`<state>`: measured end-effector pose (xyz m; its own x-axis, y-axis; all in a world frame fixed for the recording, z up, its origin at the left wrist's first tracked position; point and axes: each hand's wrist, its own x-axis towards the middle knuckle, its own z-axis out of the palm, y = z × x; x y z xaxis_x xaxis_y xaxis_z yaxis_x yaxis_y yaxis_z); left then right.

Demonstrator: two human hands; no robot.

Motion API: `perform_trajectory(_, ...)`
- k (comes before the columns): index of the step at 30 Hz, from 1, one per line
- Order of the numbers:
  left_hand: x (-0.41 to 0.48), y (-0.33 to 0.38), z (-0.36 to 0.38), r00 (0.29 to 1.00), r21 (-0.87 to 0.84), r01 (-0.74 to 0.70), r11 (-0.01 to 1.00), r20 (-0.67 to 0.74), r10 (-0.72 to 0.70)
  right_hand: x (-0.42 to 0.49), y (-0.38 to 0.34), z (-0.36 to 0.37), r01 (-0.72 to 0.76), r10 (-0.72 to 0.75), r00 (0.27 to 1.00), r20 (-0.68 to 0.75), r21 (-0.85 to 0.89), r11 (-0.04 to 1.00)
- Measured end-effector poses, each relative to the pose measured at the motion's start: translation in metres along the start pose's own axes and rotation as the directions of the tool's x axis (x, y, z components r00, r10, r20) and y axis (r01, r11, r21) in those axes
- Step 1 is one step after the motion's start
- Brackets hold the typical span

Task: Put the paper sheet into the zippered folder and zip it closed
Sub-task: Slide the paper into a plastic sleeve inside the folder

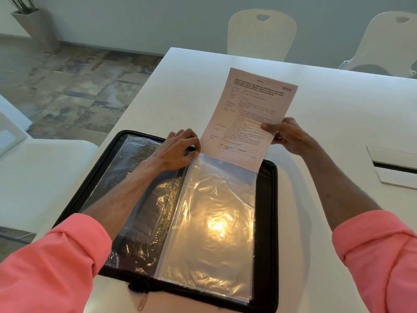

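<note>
A black zippered folder [272, 222] lies open on the white table, with clear plastic sleeves [212, 222] inside that glare under the light. A printed paper sheet [246, 118] stands tilted above the far edge of the right-hand sleeve, its bottom edge at the sleeve's top opening. My right hand [291, 135] pinches the sheet's right edge. My left hand [178, 147] rests on the folder's middle and pinches the top left corner of the right sleeve. The zipper pull [142, 301] hangs at the folder's near edge.
The white table [338, 109] has a cable hatch [394, 166] at the right. Two white chairs [261, 32] stand behind the far edge, another white chair seat [45, 177] is at my left. A planter [33, 26] stands on the floor at the far left.
</note>
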<state>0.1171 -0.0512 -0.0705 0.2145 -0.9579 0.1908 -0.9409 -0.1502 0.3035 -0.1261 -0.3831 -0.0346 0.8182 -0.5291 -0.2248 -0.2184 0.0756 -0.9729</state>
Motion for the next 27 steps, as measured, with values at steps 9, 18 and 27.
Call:
perform_trajectory(9, 0.000, 0.004, 0.001, 0.998, 0.017, -0.006, 1.000, -0.056, 0.006, -0.003, 0.004, -0.002, -0.006, 0.006, 1.000, -0.001, 0.043, 0.999)
perform_trajectory(18, -0.001, 0.001, 0.001, 0.998, 0.012, 0.005, 1.000, -0.068, -0.005, 0.002, -0.004, 0.010, -0.016, 0.016, 1.000, 0.022, -0.023, 1.000)
perform_trajectory(27, 0.003, -0.009, 0.001, 1.000, 0.043, -0.003, 0.999, 0.003, 0.003, 0.000, -0.015, 0.002, -0.007, 0.008, 1.000, 0.022, -0.043, 0.999)
